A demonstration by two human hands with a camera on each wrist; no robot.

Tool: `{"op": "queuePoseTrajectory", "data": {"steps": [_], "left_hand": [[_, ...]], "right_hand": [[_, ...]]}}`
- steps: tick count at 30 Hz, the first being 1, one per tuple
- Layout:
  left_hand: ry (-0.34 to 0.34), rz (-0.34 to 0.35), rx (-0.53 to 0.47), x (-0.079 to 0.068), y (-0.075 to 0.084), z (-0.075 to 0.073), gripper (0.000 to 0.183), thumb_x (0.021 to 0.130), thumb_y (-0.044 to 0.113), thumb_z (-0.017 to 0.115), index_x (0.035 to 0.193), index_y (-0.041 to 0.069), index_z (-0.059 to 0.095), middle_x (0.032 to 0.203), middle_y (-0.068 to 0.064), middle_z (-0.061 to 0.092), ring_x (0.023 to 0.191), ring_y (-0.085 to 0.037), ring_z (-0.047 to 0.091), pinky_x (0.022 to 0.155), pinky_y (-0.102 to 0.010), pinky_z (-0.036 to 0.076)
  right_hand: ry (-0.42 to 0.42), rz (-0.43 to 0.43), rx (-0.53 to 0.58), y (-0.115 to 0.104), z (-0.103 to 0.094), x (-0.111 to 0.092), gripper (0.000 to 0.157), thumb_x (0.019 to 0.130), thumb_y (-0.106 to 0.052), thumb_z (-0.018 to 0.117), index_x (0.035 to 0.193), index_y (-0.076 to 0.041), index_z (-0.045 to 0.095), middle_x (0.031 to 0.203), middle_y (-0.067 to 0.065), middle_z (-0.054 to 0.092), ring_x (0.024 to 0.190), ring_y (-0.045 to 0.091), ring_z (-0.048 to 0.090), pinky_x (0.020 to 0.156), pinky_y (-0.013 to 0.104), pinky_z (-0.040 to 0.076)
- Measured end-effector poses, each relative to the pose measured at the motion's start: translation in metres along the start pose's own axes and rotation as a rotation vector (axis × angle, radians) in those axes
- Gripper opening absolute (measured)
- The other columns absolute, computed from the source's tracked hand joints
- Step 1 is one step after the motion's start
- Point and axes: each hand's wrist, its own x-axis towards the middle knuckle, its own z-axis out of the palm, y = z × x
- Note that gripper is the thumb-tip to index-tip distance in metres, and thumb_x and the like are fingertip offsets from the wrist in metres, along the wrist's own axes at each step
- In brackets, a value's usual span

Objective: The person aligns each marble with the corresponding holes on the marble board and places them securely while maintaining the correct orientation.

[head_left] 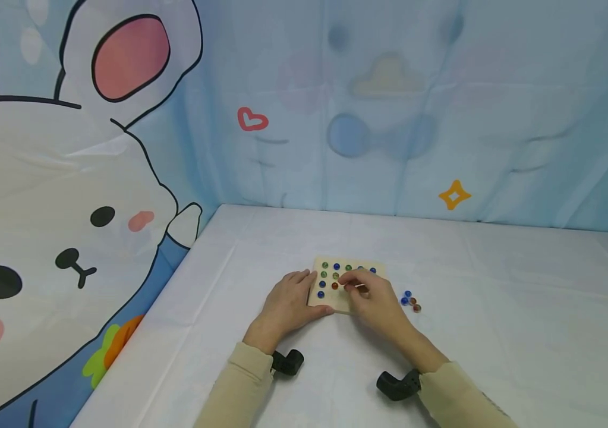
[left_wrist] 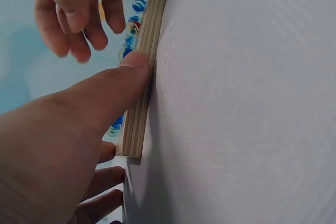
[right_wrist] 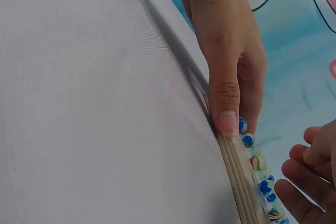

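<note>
A pale wooden board [head_left: 329,302] with rows of glass marbles lies on the table. My left hand [head_left: 289,302] holds it at the left, its thumb [left_wrist: 137,60] on the near edge and the other fingers along the left side. Over the right part of the board hangs my right hand [head_left: 375,300], hiding some of the rows. Its fingers are loosely bent and apart, just above the marbles in the left wrist view, with nothing seen between them. Blue, green and red-striped marbles show along the board, including a reddish one [head_left: 334,286].
Several loose marbles [head_left: 405,301], blue and reddish, lie together on the white tablecloth [head_left: 496,309] right of the board. A blue printed curtain [head_left: 389,178] rises behind the table. Black wrist devices [head_left: 397,386] sit at both sleeves.
</note>
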Motion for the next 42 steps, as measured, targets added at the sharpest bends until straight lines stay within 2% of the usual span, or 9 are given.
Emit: {"op": "queuePoseTrajectory", "data": {"steps": [8,14,22,26,36,42], "left_hand": [[-0.008,-0.008,0.0,0.0,0.002,0.0,0.087,0.086,0.063,0.065,0.151,0.01,0.042,0.152,-0.009,0.048,0.14,-0.026,0.046,0.116,-0.041,0.04],[-0.018,-0.019,-0.01,0.001,0.003,0.001,0.086,0.087,0.062,0.065,0.152,0.011,0.041,0.154,-0.008,0.046,0.141,-0.025,0.044,0.117,-0.04,0.039],[-0.02,-0.024,-0.018,0.0,0.004,0.0,0.085,0.087,0.061,0.066,0.151,0.011,0.041,0.153,-0.009,0.046,0.141,-0.026,0.044,0.117,-0.041,0.038],[-0.019,-0.02,-0.018,-0.001,0.004,0.001,0.085,0.087,0.06,0.066,0.151,0.01,0.041,0.154,-0.009,0.046,0.141,-0.026,0.044,0.117,-0.041,0.038],[-0.018,-0.018,-0.017,-0.001,0.003,0.001,0.085,0.088,0.059,0.066,0.152,0.01,0.04,0.154,-0.009,0.045,0.141,-0.026,0.043,0.118,-0.041,0.038],[-0.019,-0.022,-0.027,-0.002,0.003,0.0,0.085,0.087,0.059,0.067,0.151,0.01,0.041,0.154,-0.009,0.045,0.141,-0.026,0.043,0.118,-0.041,0.038]], "right_hand": [[0.049,-0.019,-0.03,0.009,-0.013,-0.005,0.02,0.092,0.007,0.06,0.105,-0.005,0.07,0.104,0.006,0.071,0.096,0.018,0.066,0.082,0.03,0.06],[0.08,-0.035,-0.069,0.014,-0.027,-0.011,0.022,0.091,0.007,0.058,0.106,-0.005,0.068,0.106,0.006,0.071,0.095,0.016,0.066,0.082,0.03,0.059],[0.139,-0.041,-0.125,0.026,-0.042,-0.016,0.022,0.09,0.008,0.058,0.106,-0.004,0.068,0.105,0.005,0.07,0.094,0.014,0.063,0.079,0.017,0.055],[0.152,-0.042,-0.145,0.03,-0.046,-0.019,0.022,0.09,0.009,0.058,0.106,-0.003,0.068,0.104,0.006,0.07,0.093,0.014,0.062,0.078,0.015,0.054],[0.2,0.003,-0.177,0.039,-0.056,-0.025,0.022,0.09,0.009,0.06,0.105,-0.005,0.068,0.104,0.007,0.07,0.093,0.019,0.063,0.077,0.004,0.047],[0.211,0.032,-0.189,0.043,-0.056,-0.027,0.023,0.09,0.009,0.059,0.105,-0.005,0.067,0.104,0.009,0.069,0.095,0.021,0.064,0.076,0.004,0.045]]}}
